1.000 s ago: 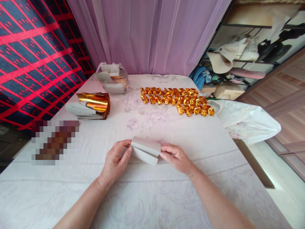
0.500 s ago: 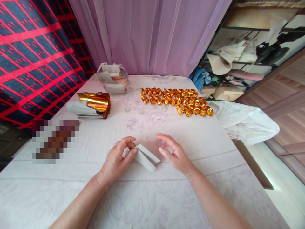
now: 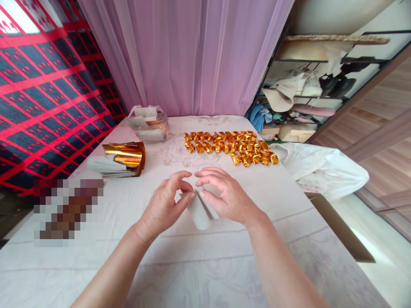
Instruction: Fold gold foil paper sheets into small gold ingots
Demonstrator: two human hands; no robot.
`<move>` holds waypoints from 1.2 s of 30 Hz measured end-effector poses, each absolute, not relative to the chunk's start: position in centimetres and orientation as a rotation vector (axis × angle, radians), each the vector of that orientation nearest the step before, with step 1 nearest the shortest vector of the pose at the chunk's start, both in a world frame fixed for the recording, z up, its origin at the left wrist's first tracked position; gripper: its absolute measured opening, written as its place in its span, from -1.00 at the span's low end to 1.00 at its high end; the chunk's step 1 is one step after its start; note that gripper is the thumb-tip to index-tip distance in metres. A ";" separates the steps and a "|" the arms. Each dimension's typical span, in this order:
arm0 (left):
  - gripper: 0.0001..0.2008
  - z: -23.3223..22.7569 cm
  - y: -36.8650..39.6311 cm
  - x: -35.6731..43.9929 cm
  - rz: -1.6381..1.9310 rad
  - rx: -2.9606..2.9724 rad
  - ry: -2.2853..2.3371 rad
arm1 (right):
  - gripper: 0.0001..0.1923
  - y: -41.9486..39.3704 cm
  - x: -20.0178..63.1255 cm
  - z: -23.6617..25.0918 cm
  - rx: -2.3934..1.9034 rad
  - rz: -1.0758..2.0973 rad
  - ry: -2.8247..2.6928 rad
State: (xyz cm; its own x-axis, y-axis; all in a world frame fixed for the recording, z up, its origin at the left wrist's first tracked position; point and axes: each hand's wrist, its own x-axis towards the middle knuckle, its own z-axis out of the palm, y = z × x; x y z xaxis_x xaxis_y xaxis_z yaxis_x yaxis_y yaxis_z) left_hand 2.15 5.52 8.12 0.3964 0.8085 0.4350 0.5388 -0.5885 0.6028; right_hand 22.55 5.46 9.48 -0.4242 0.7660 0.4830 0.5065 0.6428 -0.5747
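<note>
A folded sheet of grey-white paper [image 3: 199, 215] stands tilted just above the tablecloth, its two flaps bent toward each other with a dark gap between. My left hand [image 3: 165, 203] pinches its far left part between thumb and curled fingers. On the other side, my right hand [image 3: 229, 199] has its thumb and fingertips on the far right part of the same sheet. Some of the paper is hidden behind the right fingers. Beyond the hands, several folded gold foil paper ingots [image 3: 231, 147] sit in rows.
A fanned stack of gold foil sheets [image 3: 128, 156] lies at the left, in front of a clear bag of more paper [image 3: 149, 128]. A blurred-out patch [image 3: 69, 209] covers something at the left. A white plastic bag [image 3: 324, 167] and an open cardboard box [image 3: 340, 226] are beside the table's right edge.
My right hand has moved left and onto the paper, from just right of it. My left hand keeps its pinch. The whole view has shifted slightly.
</note>
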 end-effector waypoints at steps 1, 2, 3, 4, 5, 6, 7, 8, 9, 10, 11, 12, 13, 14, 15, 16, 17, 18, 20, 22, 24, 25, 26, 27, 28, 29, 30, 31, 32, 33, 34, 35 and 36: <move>-0.65 8.1 5.7 2.4 1.026 2.272 1.164 | -0.84 5.6 22.7 9.4 -1.002 0.444 -2.102; -0.64 8.1 5.9 2.6 1.033 2.254 1.165 | -0.87 5.6 22.9 9.4 -1.015 0.448 -2.091; -0.63 8.0 6.1 2.8 1.036 2.244 1.168 | -0.89 5.6 23.0 9.3 -1.025 0.455 -2.083; -0.62 7.9 6.2 2.9 1.039 2.247 1.168 | -0.91 5.7 23.2 9.2 -1.029 0.463 -2.077; -0.62 7.8 6.3 3.0 1.040 2.264 1.164 | -0.92 5.7 23.2 9.1 -1.027 0.474 -2.078; -0.62 7.6 6.4 3.0 1.042 2.290 1.157 | -0.91 5.8 23.3 9.1 -1.022 0.484 -2.086; -0.62 7.5 6.5 3.0 1.042 2.325 1.146 | -0.90 5.9 23.3 9.0 -1.019 0.489 -2.097; -0.63 7.4 6.6 3.0 1.044 2.362 1.135 | -0.90 5.9 23.3 9.0 -1.023 0.490 -2.110; -0.63 7.3 6.7 2.9 1.040 2.398 1.127 | -0.90 6.0 23.2 9.0 -1.034 0.490 -2.125; -0.63 7.2 6.7 2.9 1.032 2.426 1.125 | -0.90 6.1 23.2 8.9 -1.052 0.494 -2.141; -0.62 7.2 6.8 2.8 1.021 2.447 1.126 | -0.90 6.1 23.1 8.9 -1.071 0.503 -2.157; -0.61 7.2 6.8 2.7 1.010 2.464 1.123 | -0.90 6.1 23.1 8.9 -1.091 0.516 -2.170; -0.61 7.2 6.8 2.7 0.999 2.477 1.116 | -0.90 6.2 23.0 8.9 -1.110 0.532 -2.181; -0.61 7.2 6.8 2.6 0.990 2.485 1.104 | -0.89 6.2 22.9 8.9 -1.130 0.549 -2.188; -0.61 7.2 6.8 2.6 0.980 2.489 1.089 | -0.89 6.2 22.9 8.8 -1.150 0.563 -2.190; -0.62 7.2 6.8 2.6 0.972 2.489 1.073 | -0.89 6.2 22.8 8.8 -1.170 0.578 -2.186; -0.62 7.2 6.8 2.6 0.965 2.486 1.058 | -0.89 6.1 22.8 8.7 -1.192 0.598 -2.178; -0.63 7.2 6.8 2.6 0.958 2.481 1.049 | -0.89 6.1 22.8 8.7 -1.210 0.621 -2.166; -0.64 7.2 6.7 2.7 0.940 2.471 1.052 | -0.88 6.1 22.8 8.6 -1.232 0.671 -2.139; -0.64 7.2 6.6 2.8 0.922 2.467 1.066 | -0.88 6.0 22.7 8.5 -1.238 0.705 -2.118; -0.63 7.3 6.5 2.9 0.906 2.462 1.074 | -0.90 5.8 22.7 8.6 -1.238 0.712 -2.111; -0.63 7.4 6.4 2.9 0.903 2.459 1.074 | -0.90 5.8 22.6 8.6 -1.243 0.713 -2.110; -0.63 7.4 6.4 2.9 0.902 2.455 1.074 | -0.90 5.7 22.5 8.7 -1.251 0.717 -2.109; -0.64 7.5 6.4 2.8 0.901 2.447 1.081 | -0.89 5.6 22.5 8.7 -1.261 0.726 -2.103; -0.65 7.5 6.4 2.8 0.908 2.434 1.096 | -0.89 5.6 22.4 8.7 -1.272 0.742 -2.089; -0.65 7.5 6.4 2.7 0.926 2.412 1.122 | -0.89 5.6 22.4 8.8 -1.281 0.767 -2.062; -0.62 7.4 6.5 2.6 0.957 2.378 1.155 | -0.89 5.7 22.4 8.7 -1.286 0.800 -2.022; -0.57 7.3 6.7 2.5 0.999 2.330 1.193 | -0.90 5.8 22.4 8.7 -1.292 0.836 -1.964; -0.50 7.1 6.8 2.4 1.041 2.266 1.235 | -0.90 5.9 22.5 8.6 -1.300 0.872 -1.887; -0.42 6.9 7.1 2.2 1.075 2.189 1.277 | -0.89 6.2 22.6 8.4 -1.306 0.903 -1.794; -0.35 6.7 7.3 2.0 1.085 2.105 1.320 | -0.88 6.4 22.7 8.2 -1.321 0.927 -1.680; -0.30 6.6 7.5 1.8 1.069 2.020 1.365 | -0.85 6.7 22.9 8.0 -1.331 0.939 -1.552; -0.29 6.5 7.7 1.5 1.031 1.943 1.408 | -0.81 7.0 23.0 7.7 -1.326 0.934 -1.440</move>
